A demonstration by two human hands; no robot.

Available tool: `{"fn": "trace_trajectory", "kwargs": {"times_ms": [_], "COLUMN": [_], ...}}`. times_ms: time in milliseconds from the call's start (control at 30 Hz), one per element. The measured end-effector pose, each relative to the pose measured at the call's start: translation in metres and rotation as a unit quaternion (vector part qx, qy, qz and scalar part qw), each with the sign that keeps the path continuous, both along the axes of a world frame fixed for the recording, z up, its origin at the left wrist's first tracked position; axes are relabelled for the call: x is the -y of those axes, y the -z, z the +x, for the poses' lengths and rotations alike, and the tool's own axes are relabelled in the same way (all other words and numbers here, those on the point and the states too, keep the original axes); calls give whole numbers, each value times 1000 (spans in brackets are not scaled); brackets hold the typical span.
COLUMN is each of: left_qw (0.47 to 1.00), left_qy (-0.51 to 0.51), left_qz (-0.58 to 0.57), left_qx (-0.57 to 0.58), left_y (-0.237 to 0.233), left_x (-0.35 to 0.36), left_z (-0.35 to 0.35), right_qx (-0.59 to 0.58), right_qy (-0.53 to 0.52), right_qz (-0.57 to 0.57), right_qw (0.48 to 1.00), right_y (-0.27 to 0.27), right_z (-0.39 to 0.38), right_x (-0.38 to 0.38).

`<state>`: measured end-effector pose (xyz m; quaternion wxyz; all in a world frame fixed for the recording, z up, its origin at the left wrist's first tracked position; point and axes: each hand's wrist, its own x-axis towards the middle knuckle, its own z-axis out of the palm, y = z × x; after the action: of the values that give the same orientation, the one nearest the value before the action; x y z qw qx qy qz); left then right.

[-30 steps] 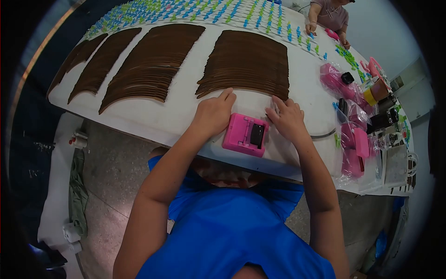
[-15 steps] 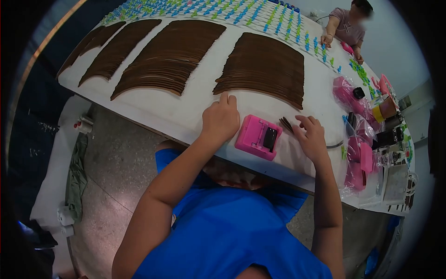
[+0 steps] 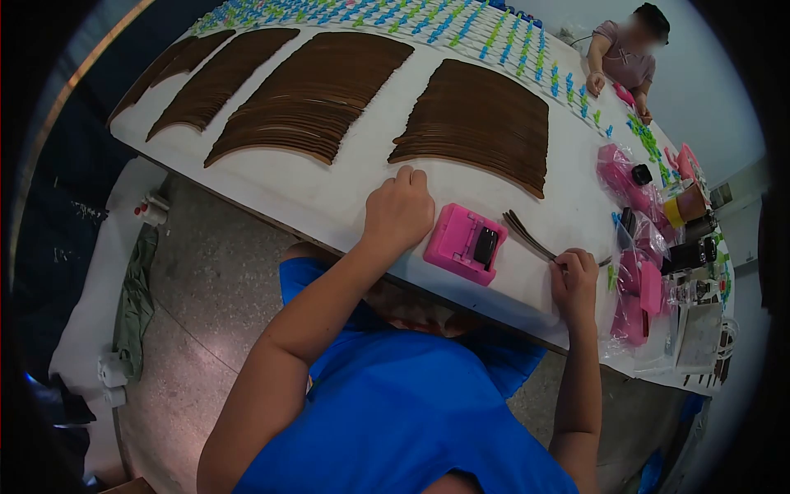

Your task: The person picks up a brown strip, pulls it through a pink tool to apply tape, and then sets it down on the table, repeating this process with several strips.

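Note:
My left hand (image 3: pixel 399 210) rests on the white table with its fingers curled, just below a stack of thin brown strips (image 3: pixel 477 119); whatever its fingertips hold, if anything, is too small to make out. To its right lies a pink device (image 3: pixel 462 244) with a black part on it. My right hand (image 3: pixel 575 284) is closed on the lower end of a few thin brown strips (image 3: pixel 529 235), which fan apart at their upper end beside the device.
More brown strip stacks (image 3: pixel 309 99) lie at the left. Rows of blue and green pieces (image 3: pixel 461 25) cover the table's far part. A person (image 3: pixel 629 53) is at the far right side. Pink items in clear plastic (image 3: pixel 629 189) lie at the right edge.
My right hand has moved down and to the right and its fingers have closed on the ends of the brown strips. My left hand has barely moved.

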<state>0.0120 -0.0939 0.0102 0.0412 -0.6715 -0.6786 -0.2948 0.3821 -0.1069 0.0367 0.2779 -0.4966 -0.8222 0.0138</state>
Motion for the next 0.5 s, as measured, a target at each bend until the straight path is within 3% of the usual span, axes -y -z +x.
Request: {"fn": "trace_trajectory", "kwargs": {"times_ms": [367,500], "left_qw": [978,972], "left_qy": [106,147], "left_qz": [136,129], "left_qx": [119,131], "left_y": [-12,-32], "left_x": [9,16], "left_z": [-8,-1], "right_qx": [27,67], "right_qy": [5,4], "right_qz": [34,50], "right_qw": [999,996], "right_y": [-9,-15], "right_z": [9,11], "right_x": [-2,-1]}}
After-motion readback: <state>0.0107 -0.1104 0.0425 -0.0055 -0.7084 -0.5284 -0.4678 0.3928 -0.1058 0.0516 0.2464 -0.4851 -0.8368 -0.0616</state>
